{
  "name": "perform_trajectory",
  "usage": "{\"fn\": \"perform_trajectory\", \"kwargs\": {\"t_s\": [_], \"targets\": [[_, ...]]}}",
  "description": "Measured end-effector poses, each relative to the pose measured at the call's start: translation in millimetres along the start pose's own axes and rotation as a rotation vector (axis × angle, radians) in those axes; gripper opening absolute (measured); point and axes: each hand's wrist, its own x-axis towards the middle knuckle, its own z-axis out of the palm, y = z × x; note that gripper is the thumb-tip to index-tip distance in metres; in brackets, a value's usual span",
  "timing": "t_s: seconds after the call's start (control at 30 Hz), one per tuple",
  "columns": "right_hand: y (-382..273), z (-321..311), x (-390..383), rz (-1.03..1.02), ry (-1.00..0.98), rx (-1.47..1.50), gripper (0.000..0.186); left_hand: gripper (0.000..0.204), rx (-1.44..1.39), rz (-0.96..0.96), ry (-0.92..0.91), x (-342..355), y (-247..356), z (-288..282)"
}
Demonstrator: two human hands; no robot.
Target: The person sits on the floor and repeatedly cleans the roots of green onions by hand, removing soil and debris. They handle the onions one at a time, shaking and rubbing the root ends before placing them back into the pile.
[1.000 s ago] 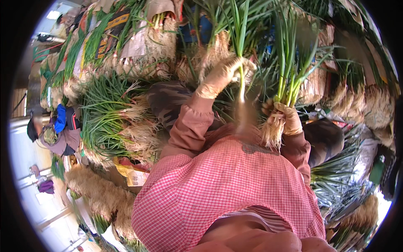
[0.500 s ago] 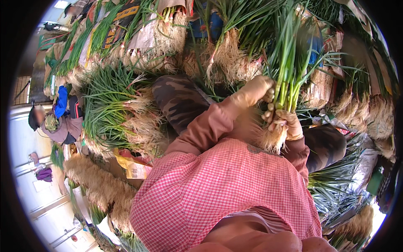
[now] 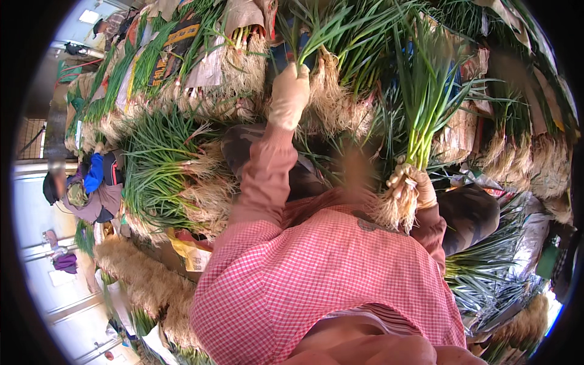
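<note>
My right hand (image 3: 413, 184), in a pale glove, is closed round the lower stems of a bunch of spring onions (image 3: 420, 128). The green leaves point away from me, and the pale stringy roots (image 3: 392, 207) hang toward my chest. Stretched far forward, my gloved left hand (image 3: 289, 96) has its fingers closed on green spring onion stalks (image 3: 304, 52) at the row in front of me. Beside it lies a heap of spring onions (image 3: 331, 73) with long tangled roots.
On my left is a pile of spring onions (image 3: 176, 164); at far left sits another person (image 3: 91, 179). Wrapped bundles (image 3: 243, 48) line the front, with more root ends (image 3: 517, 161) at right. A yellow bag (image 3: 191, 249) lies by my left elbow.
My left hand has left the bunch and reached forward and left to the row of stalks. My right hand keeps hold of the bunch, with its fingers now round the lower stems.
</note>
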Motion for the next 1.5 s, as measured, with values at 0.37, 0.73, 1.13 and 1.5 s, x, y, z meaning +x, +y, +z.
{"fn": "perform_trajectory", "kwargs": {"t_s": [0.37, 0.73, 1.13, 1.5], "targets": [[12.9, 27.6, 19.6, 0.069, 0.302, -0.105, 0.014, 0.027, -0.673, 0.156, -0.697, -91.0, -41.5, 117.4], [21.4, 28.1, 20.0, 0.017, 0.526, -0.325, 0.007, 0.04, -0.372, 0.146, -0.579, -105.2, -28.3, 116.9], [-47.6, 26.9, 12.1, -0.168, 0.166, -0.255, 0.009, 0.023, 0.13, 0.268, -0.14, -49.9, -35.9, 83.1], [-13.8, 2.1, 14.3, -0.128, 0.237, -0.084, 0.036, 0.027, -0.402, 0.182, -0.096, 45.6, -17.1, 45.8]]}}
